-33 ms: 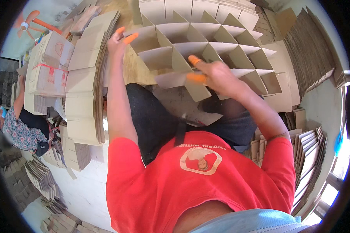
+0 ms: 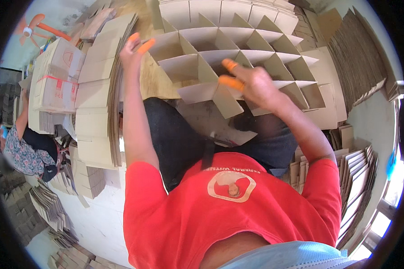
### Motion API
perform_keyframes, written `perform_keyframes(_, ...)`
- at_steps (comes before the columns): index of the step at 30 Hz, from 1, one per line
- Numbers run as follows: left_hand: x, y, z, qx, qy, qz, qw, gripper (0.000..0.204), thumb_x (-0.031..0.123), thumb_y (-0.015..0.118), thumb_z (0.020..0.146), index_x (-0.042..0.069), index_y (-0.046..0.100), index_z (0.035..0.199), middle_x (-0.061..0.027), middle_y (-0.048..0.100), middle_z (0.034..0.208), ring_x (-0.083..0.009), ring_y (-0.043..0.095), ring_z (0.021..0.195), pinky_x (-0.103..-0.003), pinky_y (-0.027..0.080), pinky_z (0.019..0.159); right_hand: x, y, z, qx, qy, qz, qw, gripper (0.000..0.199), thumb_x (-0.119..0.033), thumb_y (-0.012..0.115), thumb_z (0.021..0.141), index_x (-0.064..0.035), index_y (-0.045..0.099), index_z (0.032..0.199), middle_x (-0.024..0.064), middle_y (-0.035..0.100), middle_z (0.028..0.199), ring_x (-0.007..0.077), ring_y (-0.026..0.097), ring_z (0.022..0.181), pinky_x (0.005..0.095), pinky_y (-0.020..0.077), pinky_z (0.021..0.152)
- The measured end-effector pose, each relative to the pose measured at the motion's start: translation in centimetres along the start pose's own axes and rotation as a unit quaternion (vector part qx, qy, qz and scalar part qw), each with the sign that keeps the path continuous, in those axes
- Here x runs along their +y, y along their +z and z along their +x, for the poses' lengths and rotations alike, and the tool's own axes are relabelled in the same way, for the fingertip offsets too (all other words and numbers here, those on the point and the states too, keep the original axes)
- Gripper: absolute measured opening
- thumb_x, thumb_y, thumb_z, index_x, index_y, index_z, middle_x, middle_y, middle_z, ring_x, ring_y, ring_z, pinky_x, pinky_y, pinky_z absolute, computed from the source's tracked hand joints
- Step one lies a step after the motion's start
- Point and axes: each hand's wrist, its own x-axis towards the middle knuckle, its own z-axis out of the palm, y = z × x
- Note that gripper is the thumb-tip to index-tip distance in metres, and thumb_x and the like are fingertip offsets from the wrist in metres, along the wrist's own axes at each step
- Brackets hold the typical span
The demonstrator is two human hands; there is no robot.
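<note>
Window [image 2: 394,184]: glares white at our right.
Cardboard divider [image 2: 205,38]: we see soft shadows inside its cells.
Right hand [image 2: 258,88]: slightly blurred.
Fisheye rim: straight edges bend, darkening to black.

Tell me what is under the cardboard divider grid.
A wooden surface shows beside the cardboard divider grid, and dark trousers past its near edge. Its panels and the right hand hide the rest.
</note>
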Motion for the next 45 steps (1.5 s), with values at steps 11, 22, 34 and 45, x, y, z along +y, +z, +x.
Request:
perform_keyframes(11, 11.3, 5.6, -11.6, -0.275, 0.411, 0.294, 0.818, 0.084, 0.028, 0.082, 0.06, 0.001, 0.048, 0.131, -0.0198, 0.045, 0.135, -0.0345, 0.041, 0.128, -0.044, 0.034, 0.106, 22.4, -6.2, 0.6, -0.042, 0.282, -0.209, 0.935, 0.077, -0.074, 0.051, 0.076, -0.0082, 0.06, 0.115, 0.0207, 0.067, 0.092, 0.0313, 0.065, 0.093, 0.0441, 0.0479, 0.083)
perform_keyframes(22, 7.9, 9.6, -2.4, -0.401, 0.343, 0.328, 0.784, 0.034, 0.017, 0.075, 0.071, 0.003, 0.065, 0.101, -0.0151, 0.065, 0.089, -0.0315, 0.059, 0.087, -0.04, 0.044, 0.08, 8.8, 0.0, -2.2, -0.064, 0.095, -0.194, 0.974, 0.017, -0.005, 0.059, 0.073, -0.0022, 0.053, 0.089, 0.0105, 0.066, 0.071, 0.0323, 0.066, 0.068, 0.0408, 0.0497, 0.057)
perform_keyframes(34, 8.0, 10.2, -3.8, -0.358, 0.317, 0.29, 0.829, 0.018, 0.015, 0.072, 0.072, 0.006, 0.068, 0.088, -0.0187, 0.062, 0.075, -0.0363, 0.059, 0.068, -0.043, 0.044, 0.061, 18.1, -11.0, -15.1, 0.475, 0.174, -0.293, 0.811, 0.047, -0.022, 0.074, 0.078, -0.0103, 0.057, 0.12, 0.0077, 0.057, 0.124, 0.0209, 0.053, 0.115, 0.0371, 0.041, 0.098)
perform_keyframes(45, 13.5, 3.4, -8.0, -0.193, 0.318, 0.336, 0.865, 0.019, 0.01, 0.069, 0.077, 0.002, 0.067, 0.094, -0.0118, 0.067, 0.078, -0.0269, 0.062, 0.07, -0.034, 0.047, 0.065, 30.3, -7.6, -32.6, -0.017, 0.536, -0.419, 0.733, 0.094, -0.059, 0.068, 0.073, -0.0118, 0.029, 0.145, 0.0094, 0.03, 0.15, 0.0267, 0.029, 0.137, 0.0405, 0.0291, 0.11)
